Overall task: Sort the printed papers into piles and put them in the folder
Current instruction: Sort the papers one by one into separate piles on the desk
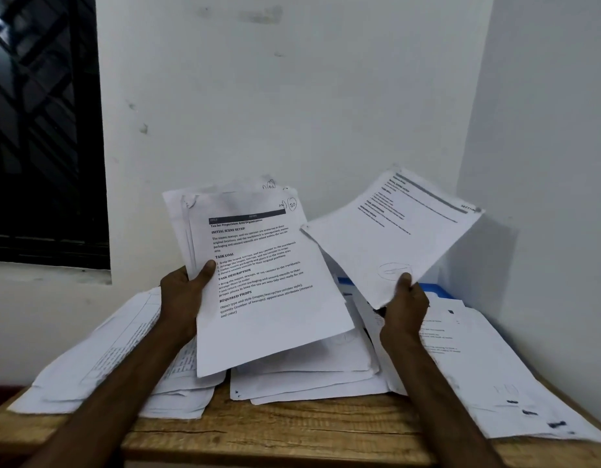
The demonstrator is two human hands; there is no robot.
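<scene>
Paper stack (258,282), fanned, gripped by left hand (182,295); right hand (405,305) pinches sheet (390,238) by corner, which could slip, mixing tabletop (292,430) piles (309,376).

A stack of printed sheets (258,282) is held raised and tilted in the left hand (181,298), text facing up. To its right, the right hand (405,305) pinches a single sheet (393,238). On the counter (292,434) lie a left pile (100,359), a middle pile (309,376) and a right pile (478,366); a blue folder (437,288) shows partly behind them

White walls (292,96), dark barred window (39,130), wooden table (292,430).
</scene>
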